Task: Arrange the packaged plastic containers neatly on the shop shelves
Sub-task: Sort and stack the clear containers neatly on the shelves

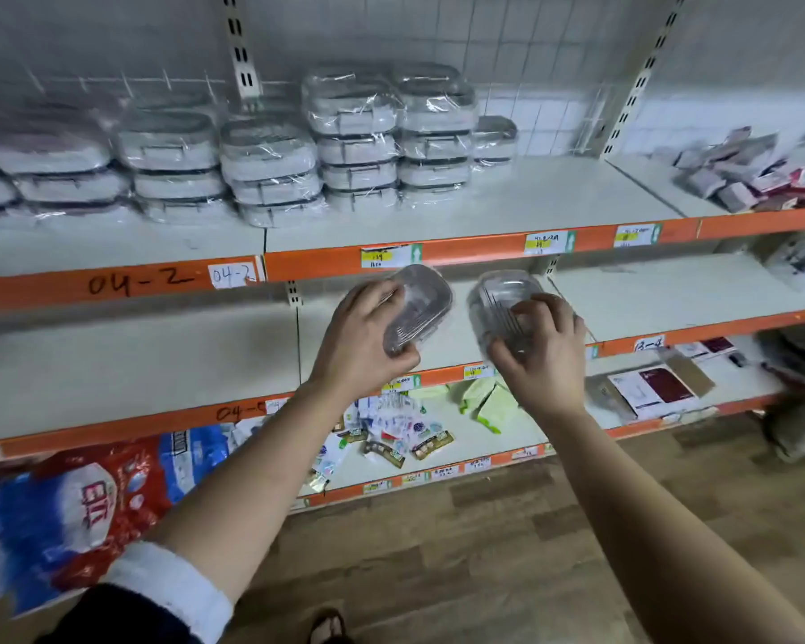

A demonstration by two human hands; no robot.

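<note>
My left hand (361, 337) grips a wrapped clear plastic container (421, 306), tilted, in front of the middle shelf (136, 364). Beside it my right hand (542, 353) grips a second wrapped container (503, 309), also tilted. The two containers are a little apart. Stacks of wrapped white containers (354, 137) stand in several piles on the upper shelf (530, 197), from its left end to about the middle.
Orange shelf edges carry price tags (389, 257) and the marking 04-2. Small boxes (754, 174) lie at the upper right. The lower shelf holds sachets (391, 434), green packets (489, 402) and a red-blue bag (80, 499). Wood floor lies below.
</note>
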